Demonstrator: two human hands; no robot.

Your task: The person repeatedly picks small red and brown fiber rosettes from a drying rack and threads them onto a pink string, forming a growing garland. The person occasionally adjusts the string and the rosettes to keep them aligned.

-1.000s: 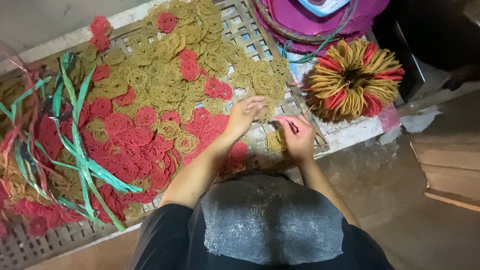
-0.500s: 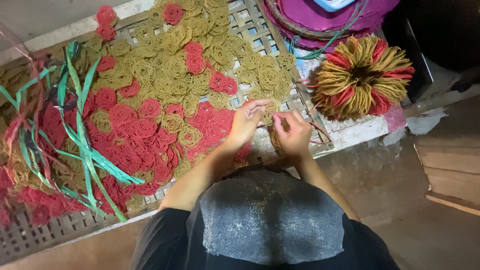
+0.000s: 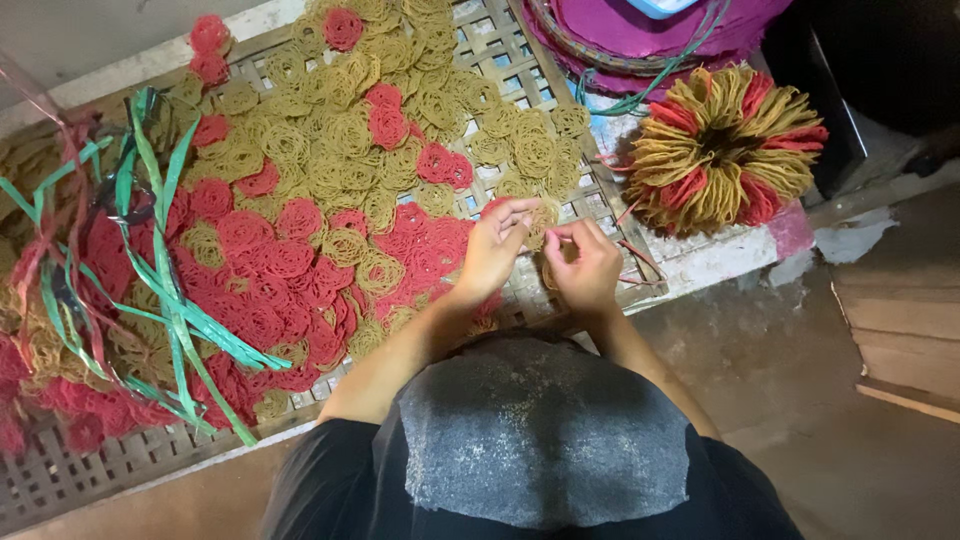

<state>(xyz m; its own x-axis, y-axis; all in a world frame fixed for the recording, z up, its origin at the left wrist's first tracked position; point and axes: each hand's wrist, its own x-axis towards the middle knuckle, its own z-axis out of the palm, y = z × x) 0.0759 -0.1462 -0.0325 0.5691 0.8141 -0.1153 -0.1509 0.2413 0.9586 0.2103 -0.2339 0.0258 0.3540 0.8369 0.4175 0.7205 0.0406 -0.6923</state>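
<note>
On a woven lattice tray point(image 3: 500, 55) (concrete floor below), both hands — left hand point(image 3: 492, 248), right hand point(image 3: 585, 265) — pinch one yellow noodle coil point(image 3: 545, 218).

A woven lattice tray point(image 3: 520, 60) carries red coils point(image 3: 270, 270), yellow coils point(image 3: 340, 150) and loose green and pink plastic strips point(image 3: 170, 300).

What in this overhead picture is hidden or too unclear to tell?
Head view only:
- Yellow coil between left hand and right hand: mostly covered by fingers.
- Lattice tray: cut off at the left edge.
- Purple basket: cut by the top edge.
- Ground beneath: hidden by the person's lap.
</note>
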